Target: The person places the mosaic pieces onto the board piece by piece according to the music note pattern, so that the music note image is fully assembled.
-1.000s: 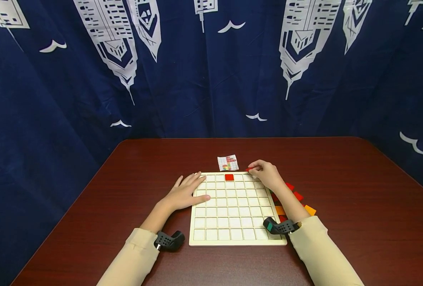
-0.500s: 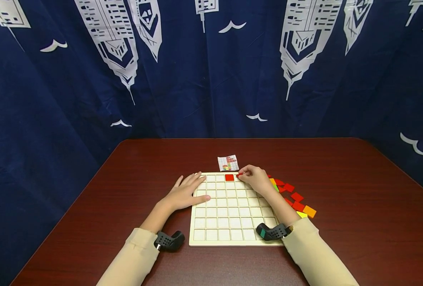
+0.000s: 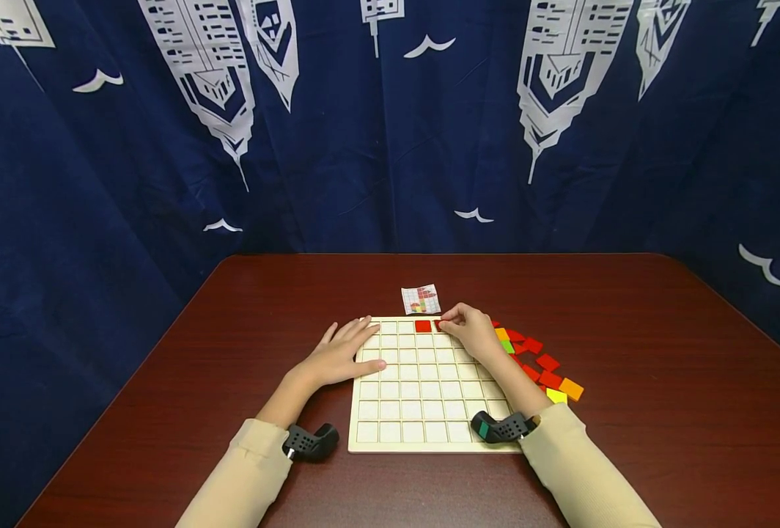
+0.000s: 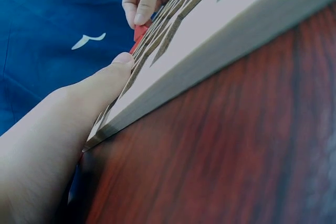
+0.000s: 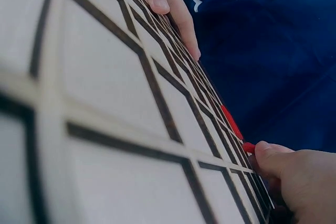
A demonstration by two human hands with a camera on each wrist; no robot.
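Note:
A pale wooden grid board (image 3: 416, 396) lies on the table. One red square tile (image 3: 423, 326) fills a cell of its far row. Just right of that tile, my right hand (image 3: 474, 334) pinches a second red tile (image 5: 249, 147) between thumb and fingertips, at the far row. Part of the held tile is hidden by the fingers. My left hand (image 3: 339, 358) rests spread on the board's left edge, its fingers straight and its thumb on the cells. In the left wrist view the left thumb (image 4: 113, 77) lies along the board's edge.
Beyond the board's far edge lies a small printed pattern card (image 3: 420, 300). Several loose red, orange, green and yellow tiles (image 3: 548, 362) are scattered to the board's right, partly behind the right forearm. A blue patterned curtain (image 3: 390, 147) hangs behind the table (image 3: 284, 293).
My right hand has moved left with the red tile, from the board's far right corner to beside the placed red tile, and then nearly stopped. The left hand stays in place.

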